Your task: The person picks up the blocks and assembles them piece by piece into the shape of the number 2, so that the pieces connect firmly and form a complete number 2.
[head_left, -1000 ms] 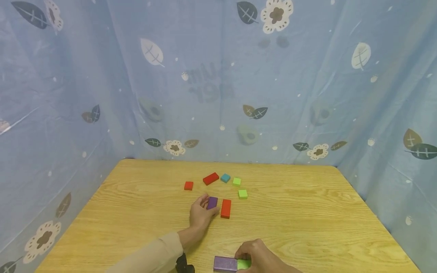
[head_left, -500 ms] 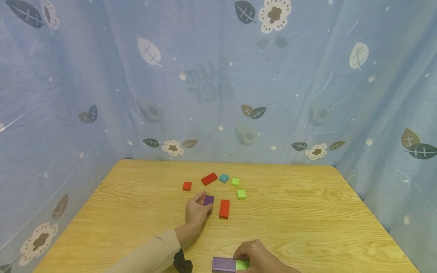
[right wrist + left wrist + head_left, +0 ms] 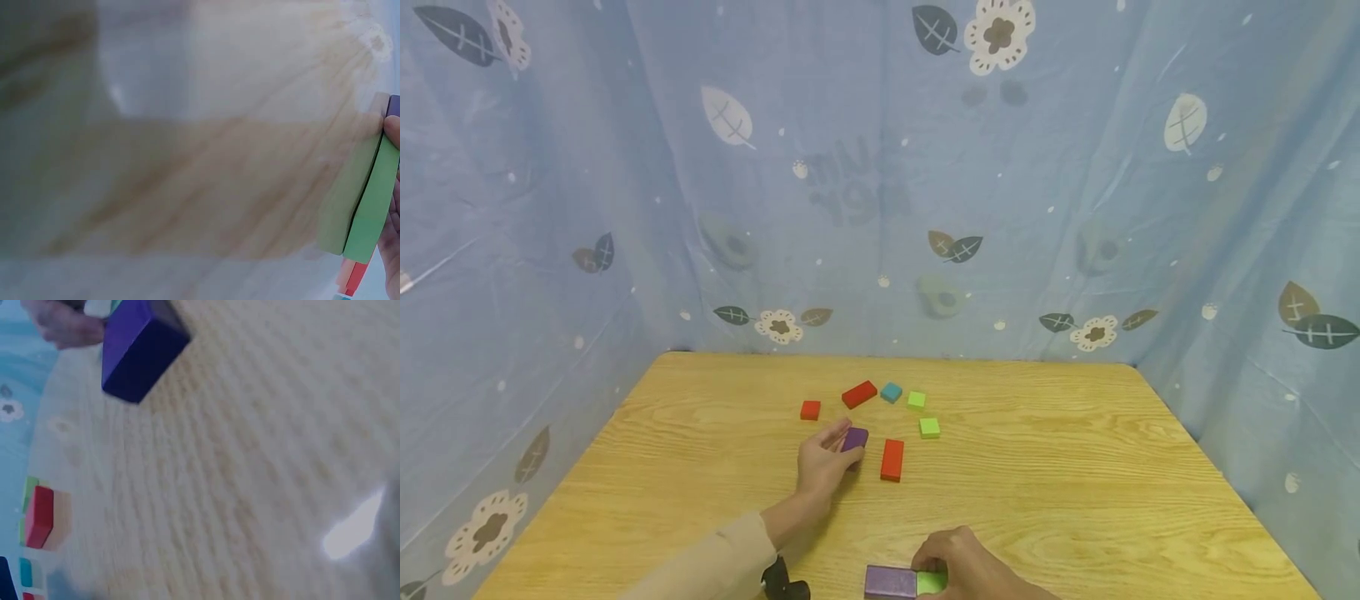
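On the worktop (image 3: 1075,483), the left hand (image 3: 822,467) pinches a partly hidden purple block (image 3: 854,438) left of the near red block (image 3: 892,461); on that red block's near side, the right hand (image 3: 966,563) grips a green block (image 3: 929,582), partly covered.

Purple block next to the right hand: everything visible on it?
The purple block is a plain rectangular box with smooth, faintly shiny faces, maybe painted wood. It appears to lie flat on the table at the head view's bottom edge, long side running left to right. Its right end looks butted against the green block gripped by the right hand. Whether that hand also touches the purple is unclear.
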Available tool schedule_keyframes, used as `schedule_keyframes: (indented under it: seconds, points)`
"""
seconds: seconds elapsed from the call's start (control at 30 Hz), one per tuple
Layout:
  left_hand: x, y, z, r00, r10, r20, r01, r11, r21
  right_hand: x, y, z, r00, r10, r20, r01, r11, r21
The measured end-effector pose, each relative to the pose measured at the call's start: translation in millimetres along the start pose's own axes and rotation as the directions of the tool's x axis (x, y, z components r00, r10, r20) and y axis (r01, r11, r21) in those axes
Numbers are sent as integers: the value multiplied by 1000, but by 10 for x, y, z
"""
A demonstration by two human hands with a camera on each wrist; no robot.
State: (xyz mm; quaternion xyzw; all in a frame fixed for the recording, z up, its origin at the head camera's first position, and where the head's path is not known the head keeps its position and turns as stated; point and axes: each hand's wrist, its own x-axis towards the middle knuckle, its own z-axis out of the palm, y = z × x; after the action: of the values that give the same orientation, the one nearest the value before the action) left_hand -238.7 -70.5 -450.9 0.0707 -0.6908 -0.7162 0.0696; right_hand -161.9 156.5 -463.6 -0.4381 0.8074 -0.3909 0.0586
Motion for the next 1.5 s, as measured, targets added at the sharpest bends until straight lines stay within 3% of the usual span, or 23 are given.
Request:
schedule_keyframes:
  seconds: [0.4, 0.57, 0.73, 0.97, 1.1, 1.3, 1.5]
  points:
    - [-126, -16, -5, 998, -3, 69, 5, 999, -36, -3, -12, -20, 999, 48, 20, -48, 999, 22]
    - [-253, 2, 19, 988, -16, 152, 27, 997, -68, 1, -5, -15, 999, 41, 7, -42, 999, 17]
    - [-402, -21, 61, 968, -22, 250, 45, 995, -85, -3, 14, -4, 1000, -8, -18, 8, 1000, -9]
    - [-592, -109, 92, 915, -45, 400, 84, 993, -80, -11, 26, 26, 996, -83, -31, 82, 996, -28]
    - [-643, -138, 107, 907, -55, 418, 81, 996, -45, -6, 17, 23, 996, -88, -33, 86, 995, -53]
    - [-661, -180, 129, 909, -53, 413, 60, 998, -4, -14, 29, 20, 997, -71, -32, 70, 997, -24]
    - [-667, -238, 133, 899, -53, 434, 51, 999, 15, -15, 63, 29, 990, -131, -48, 129, 991, -47]
